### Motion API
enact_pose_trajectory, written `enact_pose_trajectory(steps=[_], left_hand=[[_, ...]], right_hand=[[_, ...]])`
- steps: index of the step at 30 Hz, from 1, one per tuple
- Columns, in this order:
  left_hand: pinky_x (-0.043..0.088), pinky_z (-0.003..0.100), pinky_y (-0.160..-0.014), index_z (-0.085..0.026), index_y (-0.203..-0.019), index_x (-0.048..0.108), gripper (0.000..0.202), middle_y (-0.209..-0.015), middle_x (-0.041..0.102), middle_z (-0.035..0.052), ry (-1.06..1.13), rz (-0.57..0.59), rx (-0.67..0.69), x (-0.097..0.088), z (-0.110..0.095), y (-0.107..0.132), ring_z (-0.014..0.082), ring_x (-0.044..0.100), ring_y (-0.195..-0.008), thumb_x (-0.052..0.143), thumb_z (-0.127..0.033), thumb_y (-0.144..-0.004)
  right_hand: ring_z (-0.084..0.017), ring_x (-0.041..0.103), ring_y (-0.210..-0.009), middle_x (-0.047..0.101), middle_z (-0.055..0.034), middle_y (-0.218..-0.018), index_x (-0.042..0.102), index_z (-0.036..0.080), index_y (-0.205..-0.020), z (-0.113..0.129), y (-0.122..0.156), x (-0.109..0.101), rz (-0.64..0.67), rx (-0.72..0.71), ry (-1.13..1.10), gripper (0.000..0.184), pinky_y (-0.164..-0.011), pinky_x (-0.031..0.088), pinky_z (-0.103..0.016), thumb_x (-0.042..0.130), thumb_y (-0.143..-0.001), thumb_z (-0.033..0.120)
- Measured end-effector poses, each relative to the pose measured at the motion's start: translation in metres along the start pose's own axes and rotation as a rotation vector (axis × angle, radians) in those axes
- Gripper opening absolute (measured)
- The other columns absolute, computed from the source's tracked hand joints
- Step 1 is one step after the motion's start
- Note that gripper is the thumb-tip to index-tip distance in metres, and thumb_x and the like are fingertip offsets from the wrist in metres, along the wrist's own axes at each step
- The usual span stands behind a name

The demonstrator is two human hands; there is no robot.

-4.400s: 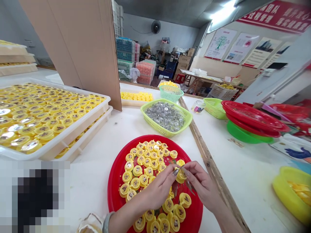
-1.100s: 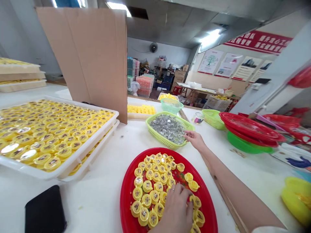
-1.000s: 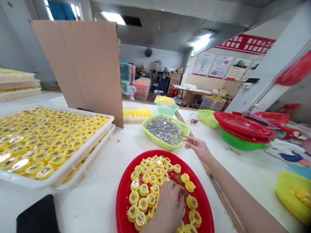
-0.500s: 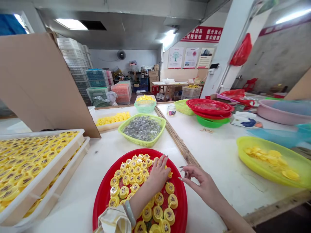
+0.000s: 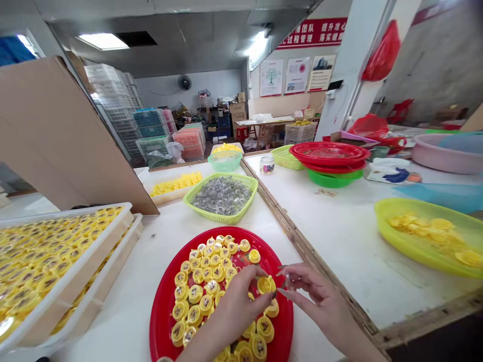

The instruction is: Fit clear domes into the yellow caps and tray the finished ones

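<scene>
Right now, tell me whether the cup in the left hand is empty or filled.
Empty, by its look: the cup in the left hand shows plain yellow inside, unlike the pictured cups on the tray.

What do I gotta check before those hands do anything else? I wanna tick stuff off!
1. Left hand has a yellow piece between thumb and finger: ok.
2. Right hand has a small clear piece in its fingertips: ok.
3. Yellow piece and clear piece touching: not ok, they are apart.
4. Clear piece turned the right way: cannot tell, it is too small and partly hidden.
5. Red tray underneath the yellow piece: ok.
6. More clear pieces in the green basket: ok.
</scene>
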State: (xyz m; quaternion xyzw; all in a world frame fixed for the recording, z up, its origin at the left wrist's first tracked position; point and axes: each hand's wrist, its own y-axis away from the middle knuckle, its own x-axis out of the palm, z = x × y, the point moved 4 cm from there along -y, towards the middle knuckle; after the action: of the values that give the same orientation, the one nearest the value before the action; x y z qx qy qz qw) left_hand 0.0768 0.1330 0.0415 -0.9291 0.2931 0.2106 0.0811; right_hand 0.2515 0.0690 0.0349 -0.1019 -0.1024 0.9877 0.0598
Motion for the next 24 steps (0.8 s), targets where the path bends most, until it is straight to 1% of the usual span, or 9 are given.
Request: enact_pose_trajectory(steps=[4,6,8,10,12,15,17,19,24], left_hand=[[0.041,0.022,-0.061,-0.018,-0.089,0.059,0.042,-0.076,0.063,-0.0011,0.678,0.066,-0.215,0.016,0.016,0.029,0.0109,0.053,-0.066,0.083,-0.043,-0.066],[0.039,0.018,-0.054,-0.017,-0.088,0.059,0.044,-0.073,0.062,-0.0026,0.874,0.053,-0.255,0.024,0.027,0.039,0.0073,0.049,-0.058,0.085,-0.045,-0.064],[0.036,0.017,-0.047,-0.018,-0.087,0.061,0.045,-0.069,0.062,-0.0038,0.958,-0.011,-0.258,0.030,0.036,0.047,0.0054,0.046,-0.050,0.086,-0.045,-0.062],[0.039,0.017,-0.048,-0.018,-0.087,0.064,0.046,-0.068,0.065,-0.0028,1.002,-0.094,-0.247,0.032,0.041,0.055,0.0069,0.050,-0.051,0.089,-0.043,-0.057],[0.046,0.020,-0.057,-0.018,-0.087,0.069,0.045,-0.072,0.068,0.0002,0.999,-0.146,-0.249,0.032,0.041,0.063,0.0114,0.059,-0.061,0.090,-0.041,-0.056],[0.052,0.027,-0.069,-0.017,-0.090,0.075,0.045,-0.080,0.072,0.0054,0.938,-0.094,-0.271,0.027,0.035,0.073,0.0190,0.065,-0.076,0.087,-0.047,-0.059],[0.053,0.031,-0.073,-0.016,-0.093,0.076,0.048,-0.083,0.074,0.0078,0.887,-0.054,-0.288,0.023,0.033,0.079,0.0224,0.066,-0.080,0.083,-0.053,-0.062],[0.054,0.035,-0.077,-0.017,-0.096,0.077,0.050,-0.087,0.075,0.0095,0.837,-0.058,-0.310,0.019,0.033,0.083,0.0247,0.067,-0.084,0.079,-0.057,-0.067],[0.053,0.042,-0.089,-0.019,-0.109,0.074,0.055,-0.100,0.075,0.0120,0.791,-0.125,-0.299,0.016,0.038,0.086,0.0288,0.067,-0.097,0.076,-0.057,-0.071]], right_hand=[[-0.014,0.063,-0.079,0.065,0.0001,-0.091,0.064,0.026,-0.100,0.003,0.010,0.014,0.038,0.011,-0.059,0.023,-0.075,0.054,-0.022,0.073,-0.081,0.034],[-0.013,0.062,-0.073,0.063,0.0021,-0.079,0.065,0.025,-0.098,0.006,0.015,0.022,0.101,0.042,-0.005,0.023,-0.069,0.054,-0.021,0.074,-0.079,0.034],[-0.013,0.061,-0.067,0.064,0.0028,-0.073,0.066,0.025,-0.099,0.009,0.020,0.032,0.192,0.062,0.084,0.021,-0.064,0.053,-0.021,0.072,-0.081,0.034],[-0.014,0.064,-0.070,0.069,0.0012,-0.079,0.068,0.026,-0.101,0.014,0.023,0.039,0.253,0.033,0.183,0.022,-0.066,0.054,-0.021,0.072,-0.081,0.034],[-0.015,0.068,-0.076,0.073,-0.0005,-0.090,0.069,0.027,-0.103,0.019,0.024,0.044,0.274,-0.018,0.259,0.024,-0.072,0.055,-0.022,0.073,-0.080,0.035],[-0.017,0.071,-0.083,0.076,-0.0012,-0.096,0.071,0.030,-0.104,0.024,0.023,0.049,0.300,-0.110,0.320,0.027,-0.078,0.057,-0.022,0.073,-0.080,0.041],[-0.019,0.072,-0.087,0.077,-0.0014,-0.096,0.072,0.032,-0.105,0.027,0.022,0.052,0.300,-0.188,0.362,0.028,-0.082,0.057,-0.024,0.072,-0.080,0.046],[-0.021,0.072,-0.091,0.077,-0.0014,-0.097,0.073,0.034,-0.108,0.029,0.021,0.055,0.298,-0.237,0.406,0.030,-0.084,0.058,-0.026,0.070,-0.081,0.048],[-0.021,0.072,-0.094,0.077,-0.0010,-0.100,0.070,0.035,-0.114,0.024,0.024,0.061,0.313,-0.181,0.418,0.032,-0.085,0.058,-0.026,0.068,-0.084,0.044]])
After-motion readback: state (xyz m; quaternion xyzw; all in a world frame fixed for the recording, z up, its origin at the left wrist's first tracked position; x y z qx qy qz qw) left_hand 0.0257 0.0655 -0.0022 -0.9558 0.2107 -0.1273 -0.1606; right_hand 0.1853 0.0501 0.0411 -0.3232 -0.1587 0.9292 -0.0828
